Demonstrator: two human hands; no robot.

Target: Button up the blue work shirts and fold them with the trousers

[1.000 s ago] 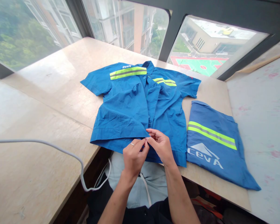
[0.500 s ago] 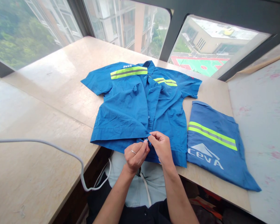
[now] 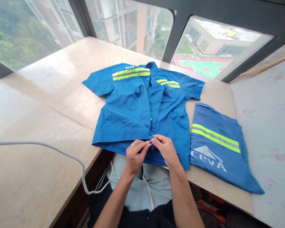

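A blue short-sleeved work shirt (image 3: 128, 110) with yellow-green reflective stripes lies front up, its collar toward the window. Its front placket is fastened near the collar and gapes lower down, where a pale button shows. At the bottom hem, my left hand (image 3: 136, 155) pinches the shirt's edge between thumb and forefinger. My right hand (image 3: 165, 150) pinches the same front edge just beside it, fingertips almost touching the left ones. The small spot between the fingertips, perhaps a button, is mostly hidden.
A folded blue garment (image 3: 213, 148) with a reflective stripe and white lettering lies to the right on the pale stone ledge (image 3: 38, 126). A white cable (image 3: 68, 153) crosses the ledge at left and hangs over its edge. Windows stand behind; a flowered wall (image 3: 273, 126) bounds the right.
My left hand has turned slightly, its fingers straighter and flatter toward the hem. My right hand keeps its pinch, with small finger shifts. The shirt lies nearly as before.
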